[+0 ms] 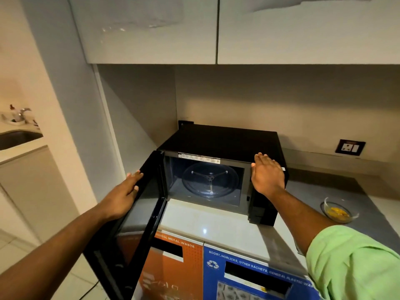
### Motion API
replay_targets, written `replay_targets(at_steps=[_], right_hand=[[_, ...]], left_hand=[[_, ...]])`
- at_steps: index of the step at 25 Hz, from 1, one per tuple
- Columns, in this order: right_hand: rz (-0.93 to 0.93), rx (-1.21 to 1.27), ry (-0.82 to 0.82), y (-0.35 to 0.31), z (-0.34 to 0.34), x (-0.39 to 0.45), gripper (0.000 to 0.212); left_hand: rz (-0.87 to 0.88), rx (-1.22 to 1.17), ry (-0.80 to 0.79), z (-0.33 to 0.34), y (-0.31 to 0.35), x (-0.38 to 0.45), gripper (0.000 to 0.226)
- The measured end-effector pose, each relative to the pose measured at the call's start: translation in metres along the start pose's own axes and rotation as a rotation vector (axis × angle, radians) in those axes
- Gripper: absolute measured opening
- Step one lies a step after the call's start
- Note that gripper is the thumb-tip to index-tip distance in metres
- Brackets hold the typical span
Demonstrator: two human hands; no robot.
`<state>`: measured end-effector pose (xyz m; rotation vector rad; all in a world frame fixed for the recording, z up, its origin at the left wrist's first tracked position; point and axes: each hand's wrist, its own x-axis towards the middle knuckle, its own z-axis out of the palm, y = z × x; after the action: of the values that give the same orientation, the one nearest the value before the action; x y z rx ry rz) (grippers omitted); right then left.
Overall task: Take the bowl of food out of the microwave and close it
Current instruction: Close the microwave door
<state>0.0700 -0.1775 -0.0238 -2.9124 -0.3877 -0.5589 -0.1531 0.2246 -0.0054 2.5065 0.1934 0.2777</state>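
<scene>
Here both hands lie flat: left hand [124, 194] on door [138, 217], right hand [267, 173] on microwave [218, 137].

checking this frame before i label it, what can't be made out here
Head view only:
- Food in the glass bowl: yellow, too small to identify.
- Label above the microwave cavity: print too small to read.
- Control panel: mostly covered by the right hand.
- Outer face of the door: turned away, left hand on its edge.
- Blue bin: cut off by the bottom edge.

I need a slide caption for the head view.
Bowl out; left hand on open door, right hand steadying microwave.
</scene>
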Motion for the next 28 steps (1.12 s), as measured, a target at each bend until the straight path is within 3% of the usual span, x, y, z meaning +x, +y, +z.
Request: replay_targets(at_steps=[7,16,20,25,28], right_hand=[[-0.049,0.027,0.023,0.004,-0.003,-0.011,0.055],[-0.065,0.056,0.040,0.008,0.006,-0.025,0.067],[-0.095,0.219,-0.029,0.022,-0.002,-0.021,0.089],[-0.123,0.267,-0.147,0.027,-0.012,-0.020,0.118],[-0.134,0.234,-0.133,0.027,-0.009,-0.019,0.117]], left_hand=[[0.077,0.359,-0.108,0.043,0.047,0.013,0.083],[0.269,0.268,-0.086,0.111,0.126,0.058,0.078],[0.290,0.295,-0.138,0.130,0.147,0.093,0.078],[0.307,0.301,-0.157,0.146,0.164,0.130,0.097],[0.305,0.317,-0.137,0.155,0.170,0.144,0.100]])
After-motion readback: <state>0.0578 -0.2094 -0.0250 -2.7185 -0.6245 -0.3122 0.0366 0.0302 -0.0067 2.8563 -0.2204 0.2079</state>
